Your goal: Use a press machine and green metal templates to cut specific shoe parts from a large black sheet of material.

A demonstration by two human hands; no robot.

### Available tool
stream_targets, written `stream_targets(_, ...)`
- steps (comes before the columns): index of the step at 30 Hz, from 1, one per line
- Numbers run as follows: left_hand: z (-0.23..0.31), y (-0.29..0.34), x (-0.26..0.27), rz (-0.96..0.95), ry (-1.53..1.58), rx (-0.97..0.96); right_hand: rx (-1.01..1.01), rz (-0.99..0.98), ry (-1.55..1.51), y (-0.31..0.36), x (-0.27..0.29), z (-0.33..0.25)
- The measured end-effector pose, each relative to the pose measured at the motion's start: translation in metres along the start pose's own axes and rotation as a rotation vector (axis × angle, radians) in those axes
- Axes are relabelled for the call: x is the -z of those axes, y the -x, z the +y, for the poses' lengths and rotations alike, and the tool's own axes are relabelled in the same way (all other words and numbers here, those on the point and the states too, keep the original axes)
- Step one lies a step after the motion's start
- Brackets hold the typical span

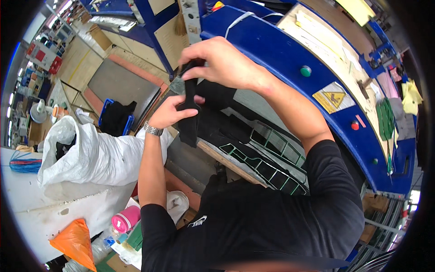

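My left hand (174,112), with a metal watch at its wrist, grips a long black fabric-like strip (188,130) around its middle. It hangs upright, its lower end free; whether it is one piece or several stacked together I cannot tell. Higher up, my right hand (219,63) pinches the strip's top end between thumb and fingers. Below and right of the hands, green-edged metal frames, seemingly cutting dies (267,170), lie on dark sheet material (213,90) over the machine bed.
A blue machine beam (281,59) with a green button (306,71) and a red button (355,125) curves past my right arm. At left are a white sack (108,154), a blue crate (105,109) holding black material, an orange bag (74,242) and a pink container (126,219).
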State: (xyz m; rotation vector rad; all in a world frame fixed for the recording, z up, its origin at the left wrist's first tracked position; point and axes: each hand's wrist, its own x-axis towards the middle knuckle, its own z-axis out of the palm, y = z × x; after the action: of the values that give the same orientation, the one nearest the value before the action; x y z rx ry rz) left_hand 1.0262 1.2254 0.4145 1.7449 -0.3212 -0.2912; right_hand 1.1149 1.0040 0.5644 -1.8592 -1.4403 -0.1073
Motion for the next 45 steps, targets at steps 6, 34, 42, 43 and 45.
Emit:
stream_targets(6,0.029,0.045,-0.044,-0.075,0.185,0.03,0.077,-0.043,-0.067,-0.002,0.03,-0.054)
stream_targets(34,0.059,0.197,-0.328,0.48,0.435,-0.187,0.584,-0.338,-0.049,0.103,0.03,-0.236)
stream_targets(42,0.063,0.306,-0.4,0.723,0.568,-0.239,0.651,-0.66,-0.202,0.097,-0.04,-0.324)
stream_targets(43,0.06,0.32,-0.408,0.755,0.586,-0.289,0.751,-0.646,-0.169,0.099,-0.05,-0.338)
stream_targets(45,0.064,0.354,-0.421,0.842,0.577,-0.261,0.719,-0.79,-0.254,0.113,-0.055,-0.381)
